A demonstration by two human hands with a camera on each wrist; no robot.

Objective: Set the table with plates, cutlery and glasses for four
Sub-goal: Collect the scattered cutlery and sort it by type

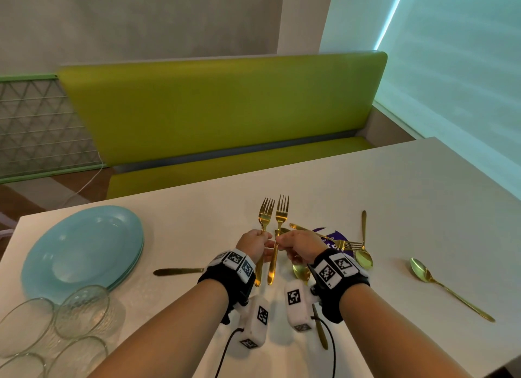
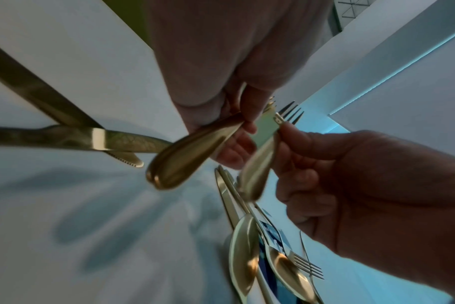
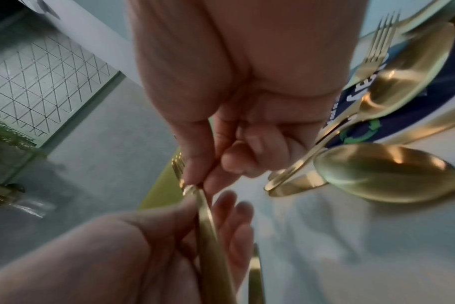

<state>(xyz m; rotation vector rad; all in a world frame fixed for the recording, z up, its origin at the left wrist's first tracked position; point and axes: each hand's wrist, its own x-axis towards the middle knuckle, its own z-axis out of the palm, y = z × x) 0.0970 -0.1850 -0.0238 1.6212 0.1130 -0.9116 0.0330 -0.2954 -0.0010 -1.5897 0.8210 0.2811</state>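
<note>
Two gold forks stand upright, tines up, above the middle of the white table (image 1: 394, 185). My left hand (image 1: 258, 240) pinches the left fork (image 1: 266, 216) at its neck. My right hand (image 1: 287, 242) pinches the right fork (image 1: 282, 215) the same way, and the two hands almost touch. In the left wrist view the left fork's handle (image 2: 192, 152) and the right fork's handle (image 2: 257, 170) hang down side by side. The right wrist view shows my right hand's fingertips (image 3: 195, 174) on the fork's handle (image 3: 210, 236). A stack of teal plates (image 1: 81, 250) and several upturned glasses (image 1: 81, 310) sit at the left.
More gold cutlery lies on the table: a knife (image 1: 177, 271) left of my wrists, spoons (image 1: 363, 257) (image 1: 448, 287) to the right, and a fork (image 1: 346, 245) across a round purple sticker (image 1: 335, 235). A green bench (image 1: 220, 115) runs behind the table's far edge.
</note>
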